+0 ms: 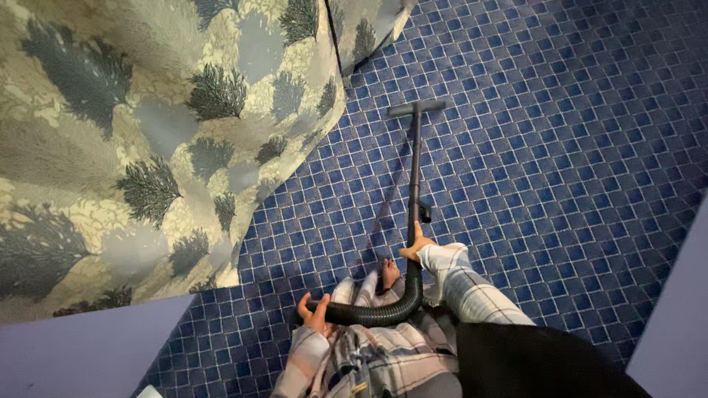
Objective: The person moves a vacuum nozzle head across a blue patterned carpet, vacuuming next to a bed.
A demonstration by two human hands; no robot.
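Note:
A black vacuum wand (414, 162) reaches away from me across the blue checked carpet, and its flat floor nozzle (417, 107) rests on the carpet near the edge of the bedspread. My right hand (414, 248) grips the lower end of the wand where it meets the ribbed black hose (376, 312). The hose curves left in front of my body, and my left hand (315, 312) holds it near its other end. Both arms are in plaid sleeves. A bare foot (389, 271) shows between my hands.
A bed with a cream and dark green tree-patterned cover (133, 147) fills the upper left, its corner hanging near the nozzle. Blue checked carpet (560, 147) spreads right. Pale lilac surfaces lie at the lower left (81, 354) and right edge (678, 324).

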